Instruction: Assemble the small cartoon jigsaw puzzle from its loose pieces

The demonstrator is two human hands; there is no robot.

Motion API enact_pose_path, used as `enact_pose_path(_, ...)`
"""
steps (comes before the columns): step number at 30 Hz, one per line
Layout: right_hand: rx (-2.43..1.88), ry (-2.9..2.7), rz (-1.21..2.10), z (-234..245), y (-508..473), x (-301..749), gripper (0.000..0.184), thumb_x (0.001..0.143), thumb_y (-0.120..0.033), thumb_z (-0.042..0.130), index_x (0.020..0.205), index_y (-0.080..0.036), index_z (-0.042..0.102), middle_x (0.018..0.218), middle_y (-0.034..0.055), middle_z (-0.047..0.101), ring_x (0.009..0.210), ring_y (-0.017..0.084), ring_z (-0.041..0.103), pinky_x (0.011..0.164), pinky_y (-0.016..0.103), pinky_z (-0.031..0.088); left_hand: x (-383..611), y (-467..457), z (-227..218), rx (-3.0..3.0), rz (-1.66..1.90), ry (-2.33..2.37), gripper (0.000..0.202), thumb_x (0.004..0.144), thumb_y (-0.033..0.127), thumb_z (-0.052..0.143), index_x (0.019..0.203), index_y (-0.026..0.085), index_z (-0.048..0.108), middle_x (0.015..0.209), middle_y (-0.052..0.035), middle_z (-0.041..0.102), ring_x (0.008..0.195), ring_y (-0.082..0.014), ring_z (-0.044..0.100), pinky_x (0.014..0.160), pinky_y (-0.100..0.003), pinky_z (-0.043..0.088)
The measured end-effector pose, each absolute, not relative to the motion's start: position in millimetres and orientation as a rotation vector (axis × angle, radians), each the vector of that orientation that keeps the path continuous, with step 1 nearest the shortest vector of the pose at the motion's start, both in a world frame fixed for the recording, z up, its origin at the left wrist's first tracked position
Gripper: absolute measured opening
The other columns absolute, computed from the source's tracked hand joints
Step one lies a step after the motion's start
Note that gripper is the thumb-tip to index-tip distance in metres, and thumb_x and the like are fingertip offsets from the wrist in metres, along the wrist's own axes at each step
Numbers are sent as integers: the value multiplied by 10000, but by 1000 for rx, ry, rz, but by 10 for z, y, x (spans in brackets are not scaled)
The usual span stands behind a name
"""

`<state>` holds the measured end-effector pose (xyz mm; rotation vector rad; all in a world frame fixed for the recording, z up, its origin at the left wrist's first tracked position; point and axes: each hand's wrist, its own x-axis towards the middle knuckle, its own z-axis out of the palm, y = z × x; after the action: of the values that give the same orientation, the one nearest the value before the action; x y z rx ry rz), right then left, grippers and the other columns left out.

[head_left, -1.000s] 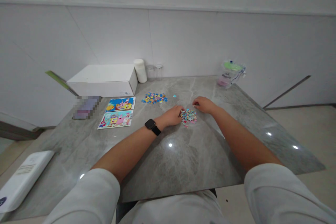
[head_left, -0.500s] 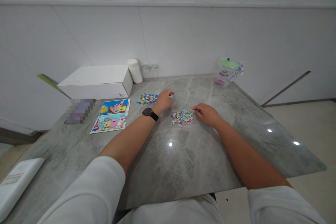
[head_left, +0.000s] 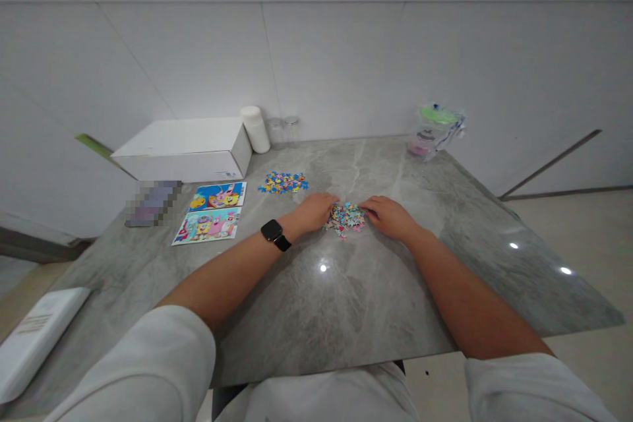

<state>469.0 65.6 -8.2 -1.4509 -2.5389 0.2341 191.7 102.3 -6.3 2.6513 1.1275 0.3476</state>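
A loose pile of pastel jigsaw puzzle pieces (head_left: 348, 217) lies on the table between my two hands. My left hand (head_left: 316, 211), with a black watch above the wrist, rests against the pile's left side; its fingertips are mostly hidden by the hand. At the right edge of the pile my right hand (head_left: 388, 215) has thumb and fingers drawn together, and whatever is between them is too small to make out. Farther back lies a second pile of blue and yellow puzzle pieces (head_left: 283, 182), touched by neither hand.
Two cartoon picture cards, a blue one (head_left: 217, 196) and a paler one (head_left: 208, 226), lie at left beside a blurred flat item (head_left: 153, 203). Behind stand a white box (head_left: 182, 145), a white cylinder (head_left: 256, 130) and glass jars (head_left: 291, 132). A plastic bag (head_left: 435, 132) stands back right.
My left hand has come from beside the blue and yellow pile, where it held a small teal piece, nearer and rightward to the pastel pile. My right hand has barely moved.
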Motion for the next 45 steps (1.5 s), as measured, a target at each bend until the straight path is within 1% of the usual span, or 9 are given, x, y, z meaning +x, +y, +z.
enact_pose_path(6, -1422, -2506, 259, -68, 620, 4649, 363, 1028, -255, 539, 1342, -239, 719, 1295, 112, 731, 1217, 266, 656, 1114, 412, 488, 1641, 493, -73, 2607, 573, 965, 389, 1036, 219, 500, 1412, 187, 592, 1426, -145, 611, 1326, -241, 581, 1190, -404, 469)
enact_pose_path(11, -1364, -2507, 223, -61, 581, 4572, 407, 1010, -300, 584, 1398, -244, 691, 1356, 138, 684, 1256, 293, 629, 1131, 468, 485, 1638, 359, -113, 2605, 557, 1086, 476, 1014, 265, 572, 1483, 195, 529, 1529, -172, 549, 1420, -289, 527, 1235, -487, 431)
enact_pose_path(14, -1306, -2529, 211, -48, 534, 4522, 465, 977, -401, 667, 1422, -267, 676, 1395, 138, 664, 1280, 313, 616, 1144, 497, 475, 1699, 355, -122, 2614, 513, 1079, 419, 1020, 275, 572, 1431, 193, 579, 1495, -166, 589, 1398, -292, 551, 1229, -496, 436)
enact_pose_path(18, -1237, -2574, 210, -52, 516, 4489, 517, 955, -478, 702, 1426, -267, 677, 1415, 142, 650, 1295, 316, 612, 1148, 493, 469, 1808, 411, -117, 2656, 476, 1015, 325, 1015, 203, 550, 1319, 193, 662, 1434, -132, 648, 1348, -264, 593, 1219, -453, 446)
enact_pose_path(23, -1243, -2621, 274, -46, 555, 4552, 421, 936, -413, 727, 1333, -271, 731, 1345, 126, 684, 1243, 295, 641, 1115, 469, 490, 2032, 532, -116, 2667, 444, 981, 304, 1000, 141, 524, 1236, 180, 711, 1305, -133, 709, 1234, -262, 649, 1146, -438, 503)
enact_pose_path(28, -1252, -2569, 317, 8, 547, 4734, 399, 930, -374, 730, 1315, -268, 731, 1304, 119, 700, 1209, 281, 661, 1092, 451, 512, 2150, 561, -44, 2632, 465, 983, 306, 996, 136, 526, 1237, 202, 702, 1316, -125, 677, 1204, -254, 646, 1096, -419, 528)
enact_pose_path(33, -1408, -2484, 253, 12, 568, 4807, 340, 979, -322, 646, 1296, -228, 725, 1254, 117, 728, 1156, 263, 683, 1077, 406, 517, 1949, 423, 34, 2625, 512, 1036, 208, 997, 274, 615, 1175, 204, 697, 1237, -123, 669, 1135, -271, 639, 1048, -426, 529)
enact_pose_path(37, -1521, -2469, 240, -8, 591, 4750, 351, 981, -318, 637, 1306, -215, 717, 1239, 111, 743, 1129, 260, 689, 1046, 381, 518, 1897, 314, -10, 2624, 471, 1075, 309, 952, 421, 728, 1158, 194, 687, 1218, -135, 652, 1122, -293, 626, 1029, -438, 528)
enact_pose_path(45, -1704, -2333, 144, -19, 610, 4851, 302, 1001, -327, 602, 1240, -209, 744, 1228, 113, 752, 1093, 245, 708, 998, 363, 529, 2139, 414, -28, 2541, 514, 1114, 233, 970, 257, 674, 1194, 196, 673, 1244, -120, 641, 1135, -260, 633, 1044, -401, 536)
